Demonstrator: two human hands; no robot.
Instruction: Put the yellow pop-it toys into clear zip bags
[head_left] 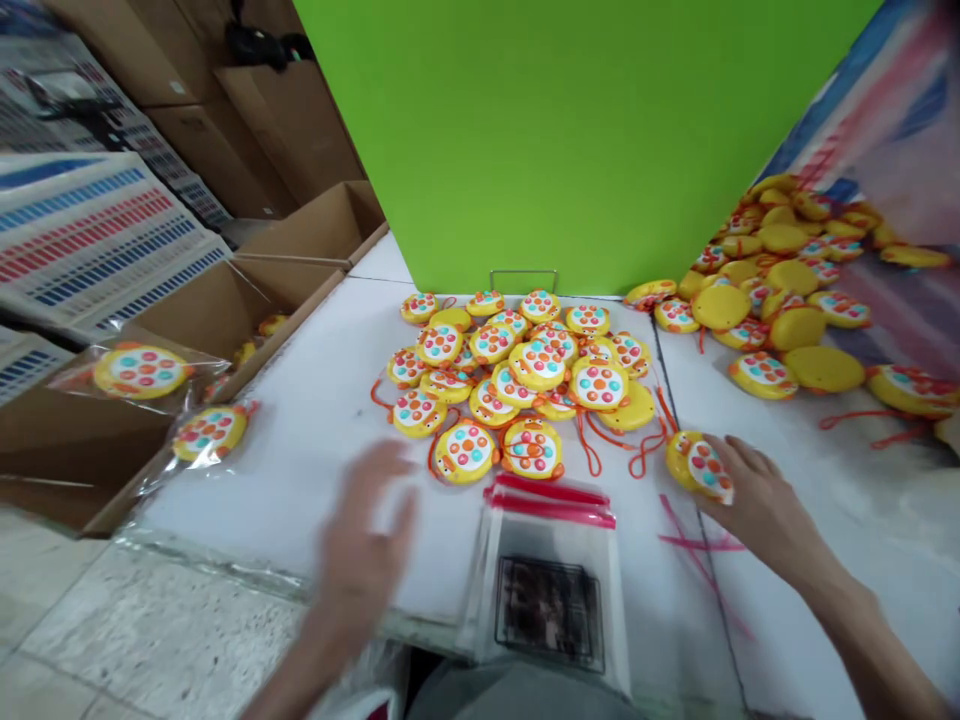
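Bagged yellow toys (139, 370) rest on a cardboard carton (82, 465). The left hand (364, 530), blurred, with fingers (394, 520) spread apart, is over the white table (285, 450), near a pile of yellow toys (517, 375). A clear plastic bag with red strips (547, 580) lies between the hands. The right hand (765, 500) has its fingers (724, 450) closed around one yellow toy (701, 465), just beside a larger heap of toys (780, 270).

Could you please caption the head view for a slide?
Right hand holds a yellow button toy beside a toy heap.
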